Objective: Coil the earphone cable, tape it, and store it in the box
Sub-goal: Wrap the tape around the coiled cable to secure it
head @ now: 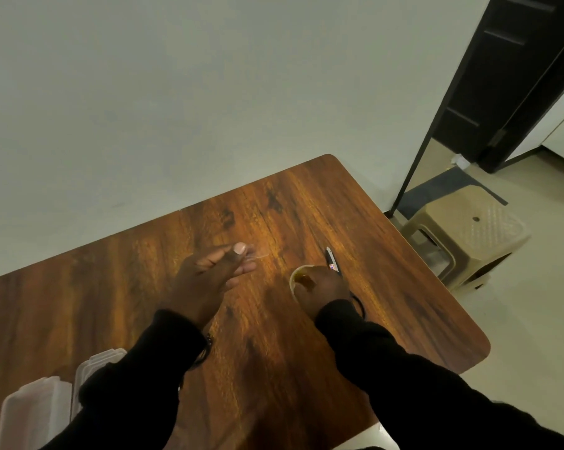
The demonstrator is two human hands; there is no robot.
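Observation:
My left hand (209, 277) hovers over the middle of the wooden table (388, 254) and pinches a short strip of clear tape (258, 254) between thumb and fingers. My right hand (323, 289) rests on the table to its right, gripping a roll of clear tape (298, 280). A thin black loop (358, 303) shows at my right wrist; I cannot tell whether it is the earphone cable or a band. Two translucent plastic boxes (30, 414) with lids lie at the table's near left corner, partly hidden by my left sleeve.
A dark pen-like tool (332, 259) lies just beyond the tape roll. Off the table's right edge stands a beige plastic stool (469, 235), with a dark door (517, 76) behind it. A pale wall runs along the table's far side.

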